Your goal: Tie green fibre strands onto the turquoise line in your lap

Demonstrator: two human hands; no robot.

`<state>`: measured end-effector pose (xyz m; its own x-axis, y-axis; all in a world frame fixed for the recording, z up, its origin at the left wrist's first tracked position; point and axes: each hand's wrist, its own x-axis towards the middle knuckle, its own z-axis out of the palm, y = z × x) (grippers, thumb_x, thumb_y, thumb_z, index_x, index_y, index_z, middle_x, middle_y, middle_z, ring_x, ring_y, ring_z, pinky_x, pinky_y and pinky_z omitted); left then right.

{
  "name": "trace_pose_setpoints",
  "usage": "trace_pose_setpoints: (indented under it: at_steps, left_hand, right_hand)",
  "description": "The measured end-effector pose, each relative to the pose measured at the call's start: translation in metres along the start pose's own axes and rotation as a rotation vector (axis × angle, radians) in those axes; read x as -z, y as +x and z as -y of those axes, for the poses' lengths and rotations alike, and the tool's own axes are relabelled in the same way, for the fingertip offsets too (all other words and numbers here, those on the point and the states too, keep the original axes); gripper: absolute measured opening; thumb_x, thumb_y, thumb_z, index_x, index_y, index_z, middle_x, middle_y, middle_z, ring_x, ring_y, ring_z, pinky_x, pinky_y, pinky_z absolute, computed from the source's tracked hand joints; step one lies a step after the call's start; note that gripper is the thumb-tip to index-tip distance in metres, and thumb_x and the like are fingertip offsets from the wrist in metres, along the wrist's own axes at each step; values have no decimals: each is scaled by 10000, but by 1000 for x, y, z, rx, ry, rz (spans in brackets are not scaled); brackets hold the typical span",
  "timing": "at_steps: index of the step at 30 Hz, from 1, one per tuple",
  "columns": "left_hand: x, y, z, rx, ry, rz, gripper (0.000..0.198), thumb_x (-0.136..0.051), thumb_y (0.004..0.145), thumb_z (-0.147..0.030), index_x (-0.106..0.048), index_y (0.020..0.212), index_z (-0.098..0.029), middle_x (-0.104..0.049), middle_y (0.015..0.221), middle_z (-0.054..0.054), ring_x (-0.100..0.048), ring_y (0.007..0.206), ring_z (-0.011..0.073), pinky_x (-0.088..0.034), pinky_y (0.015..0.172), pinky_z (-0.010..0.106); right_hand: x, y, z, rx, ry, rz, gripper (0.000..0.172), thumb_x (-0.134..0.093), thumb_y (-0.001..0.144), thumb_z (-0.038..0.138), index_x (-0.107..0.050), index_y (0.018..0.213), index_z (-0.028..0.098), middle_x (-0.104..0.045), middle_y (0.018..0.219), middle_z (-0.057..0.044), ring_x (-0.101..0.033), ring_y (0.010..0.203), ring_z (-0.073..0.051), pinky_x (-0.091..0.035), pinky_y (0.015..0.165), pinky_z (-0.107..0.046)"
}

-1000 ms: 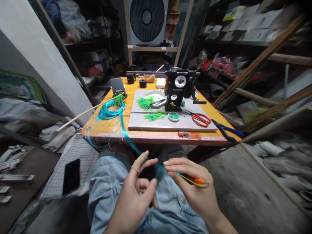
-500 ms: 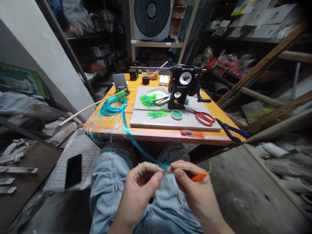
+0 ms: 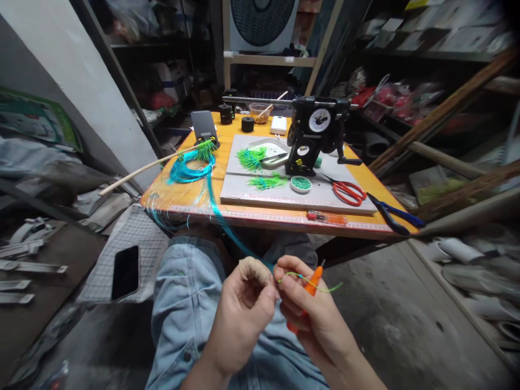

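Both hands meet over my lap, fingertips touching. My left hand point(image 3: 246, 311), its index finger wrapped in beige tape, pinches the end of the blue line point(image 3: 227, 230), which hangs from a coil on the table. In my right hand point(image 3: 311, 303), thumb and index finger pinch a thin green cord point(image 3: 331, 288) bearing a small blue spot. That hand also holds an orange-handled tool point(image 3: 312, 281) with a thin metal tip, its shaft slanting through the fingers. What lies exactly between the fingertips is too small to make out.
On the orange table point(image 3: 190, 200) stand a black cranked winder point(image 3: 304, 143), a grey board point(image 3: 244, 196) with green-blue cord pieces point(image 3: 266, 181), and a dish of green beads point(image 3: 301, 184). Red scissors point(image 3: 348, 193) and blue pliers point(image 3: 394, 214) lie right. A phone point(image 3: 125, 272) rests left.
My right hand has turned, bringing the orange tool upright with its tip showing. The green cord's free end now droops to the right. My hands remain together, and the view has shifted slightly.
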<state>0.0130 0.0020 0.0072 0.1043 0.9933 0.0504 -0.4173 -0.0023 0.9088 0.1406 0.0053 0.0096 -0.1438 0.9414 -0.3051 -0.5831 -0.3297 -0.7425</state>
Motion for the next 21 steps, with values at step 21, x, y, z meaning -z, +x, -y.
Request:
trace_pose_setpoints:
  at_steps: [21]
  left_hand:
    - [1,0,-4,40,43,20,214,-647,868,-261,-508,718,-198,-480,702,-24,-445,655,131,-405,625,235]
  right_hand:
    - [-3,0,-3,-19,-1,74,252,-846,740,292,-710,936,211,-586,699,38,-254,383,25,-197,324,-84]
